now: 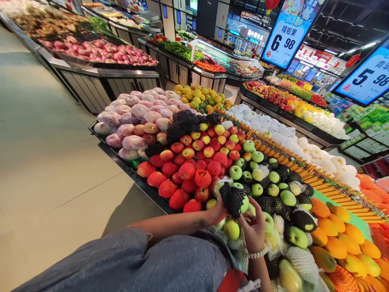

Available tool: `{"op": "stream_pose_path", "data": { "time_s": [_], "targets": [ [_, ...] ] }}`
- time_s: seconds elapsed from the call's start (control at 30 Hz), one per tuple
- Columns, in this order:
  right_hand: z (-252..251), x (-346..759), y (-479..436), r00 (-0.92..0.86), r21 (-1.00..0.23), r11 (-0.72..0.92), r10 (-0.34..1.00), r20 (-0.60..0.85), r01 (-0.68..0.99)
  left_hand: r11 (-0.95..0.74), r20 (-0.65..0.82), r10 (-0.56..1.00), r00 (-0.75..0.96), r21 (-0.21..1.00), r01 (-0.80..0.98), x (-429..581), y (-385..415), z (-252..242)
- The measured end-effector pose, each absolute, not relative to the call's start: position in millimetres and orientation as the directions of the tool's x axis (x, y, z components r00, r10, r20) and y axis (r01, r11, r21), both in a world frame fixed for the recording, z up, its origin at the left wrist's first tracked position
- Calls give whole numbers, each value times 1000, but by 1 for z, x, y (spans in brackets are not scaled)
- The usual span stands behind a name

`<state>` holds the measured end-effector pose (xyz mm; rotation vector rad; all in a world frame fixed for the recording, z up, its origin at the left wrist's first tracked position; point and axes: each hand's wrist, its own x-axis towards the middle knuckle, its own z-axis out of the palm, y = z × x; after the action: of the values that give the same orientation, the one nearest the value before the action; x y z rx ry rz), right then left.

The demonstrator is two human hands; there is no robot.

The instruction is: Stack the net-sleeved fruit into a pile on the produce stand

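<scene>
Head view: the left hand [218, 211] and the right hand [254, 228] meet above the near part of a fruit desk [147, 192], holding a green apple [244, 204] partly covered by a black foam net [231, 198]. The left fingers are closed on the net's side; the right thumb and fingers are clamped around the apple from the opposite side. A beaded bracelet [258, 254] circles the right wrist. Loose green apples [287, 198] lie around the hands, with red-netted apples [187, 171] on one side and orange-yellow fruit [336, 247] on the other.
</scene>
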<state>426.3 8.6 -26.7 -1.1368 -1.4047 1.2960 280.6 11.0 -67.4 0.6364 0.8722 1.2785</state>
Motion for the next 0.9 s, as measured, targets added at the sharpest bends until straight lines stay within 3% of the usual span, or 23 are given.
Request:
{"op": "stream_pose_path", "data": {
  "time_s": [0.17, 0.33, 0.4, 0.47, 0.53, 0.63, 0.73, 0.9],
  "targets": [
    [-22, 420, 9, -260, -988, 76, 965, 40, 133, 17, -43, 996, -73, 945, -327, 258, 10, -69],
    [-24, 415, 7, -43, -849, 329, 938, 343, 413, -113, 69, 964, -256, 980, -162, 227, 23, -68],
    [-29, 416, 11, -9, -846, 343, 928, 372, 407, -135, 82, 920, -383, 984, -113, 213, 29, -71],
    [-36, 422, 22, -18, -930, 253, 966, 258, 267, -153, 93, 874, -477, 984, -89, 196, 34, -75],
    [-45, 431, 38, -48, -996, 51, 998, 48, 75, -185, 120, 833, -539, 981, -66, 173, 35, -77],
    [-52, 448, 70, -141, -980, -194, 972, -187, -35, -222, 161, 731, -663, 975, -7, 133, 32, -79],
    [-48, 463, 106, -193, -966, -221, 950, -244, 133, -197, 201, 561, -803, 975, 107, 91, 25, -82],
    [-43, 467, 149, -112, -868, -208, 951, -287, 452, -70, 287, 341, -895, 957, 280, 28, 16, -84]
  ]
}}
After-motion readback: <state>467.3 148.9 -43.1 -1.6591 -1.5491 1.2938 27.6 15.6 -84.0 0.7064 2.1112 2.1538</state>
